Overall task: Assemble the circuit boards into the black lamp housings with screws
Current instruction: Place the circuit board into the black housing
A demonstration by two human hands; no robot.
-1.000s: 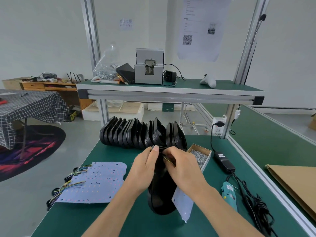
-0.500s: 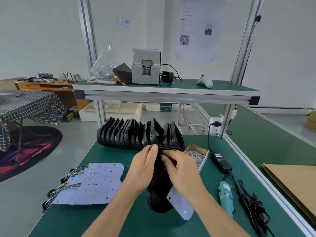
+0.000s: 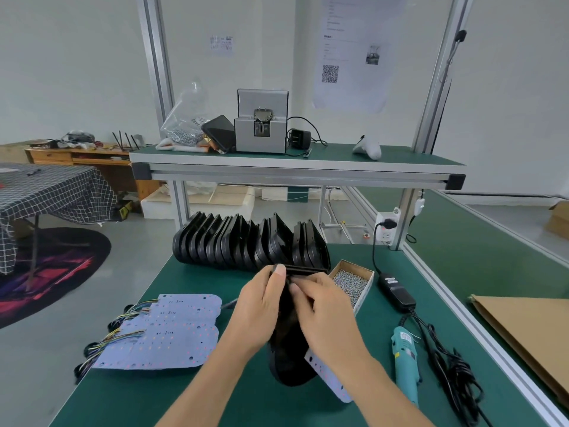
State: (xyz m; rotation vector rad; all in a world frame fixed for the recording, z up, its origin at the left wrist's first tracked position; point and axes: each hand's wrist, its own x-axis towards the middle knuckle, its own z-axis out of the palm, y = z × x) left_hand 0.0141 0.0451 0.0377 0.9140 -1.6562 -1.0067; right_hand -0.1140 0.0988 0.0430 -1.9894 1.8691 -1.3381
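A black lamp housing stands tilted on edge on the green bench, between my two hands. My left hand grips its left side, thumb at the top rim. My right hand curls over the housing's upper right side, fingertips at its top edge. A pale blue circuit board sticks out from under my right wrist beside the housing. A stack of similar boards with coloured wires lies to the left. A row of black housings stands behind. An open box of screws sits right of my hands.
A teal electric screwdriver lies at the right with its black cable and power adapter. Brown cardboard lies on the neighbouring bench. The upper shelf carries a grey screw feeder and a bag of screws.
My right hand has shifted slightly on the housing's top, and the circuit board under my wrist has swung closer to the housing. The yellow wire seen at my fingers earlier is hidden now.
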